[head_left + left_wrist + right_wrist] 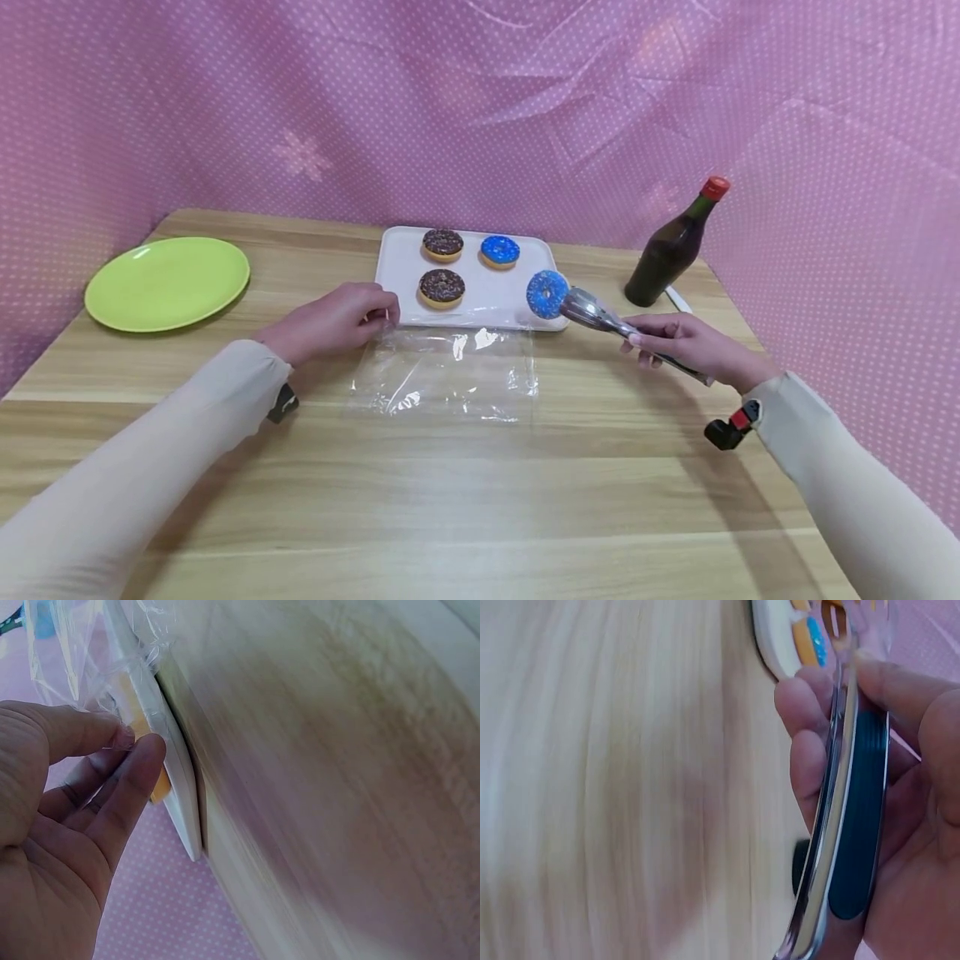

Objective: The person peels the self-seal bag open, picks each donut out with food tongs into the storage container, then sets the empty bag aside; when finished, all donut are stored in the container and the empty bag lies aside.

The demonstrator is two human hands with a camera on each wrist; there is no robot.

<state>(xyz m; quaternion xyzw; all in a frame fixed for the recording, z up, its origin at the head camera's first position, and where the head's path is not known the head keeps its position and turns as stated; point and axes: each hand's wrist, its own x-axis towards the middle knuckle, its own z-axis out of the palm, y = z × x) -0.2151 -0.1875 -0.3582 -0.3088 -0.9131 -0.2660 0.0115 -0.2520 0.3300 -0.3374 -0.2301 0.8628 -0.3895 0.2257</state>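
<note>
My left hand (333, 321) pinches the upper left edge of a clear plastic bag (450, 379), which lies on the table in front of a white tray (483, 287). Thumb and index fingertip meet on the film (71, 652) in the left wrist view. Metal tongs (591, 311) with dark grip panels (859, 817) are held in my right hand (693, 346). Their tips clamp a blue-iced doughnut (537, 302), tilted up at the tray's right front corner. On the tray sit two chocolate doughnuts (442, 290) and another blue doughnut (500, 248).
A green plate (168, 283) rests at the table's left back. Toward the right back stands a dark bottle (667, 254) with a red cap, beside a partly hidden white object (677, 300). Pink dotted cloth (480, 125) hangs behind the wooden table (450, 517).
</note>
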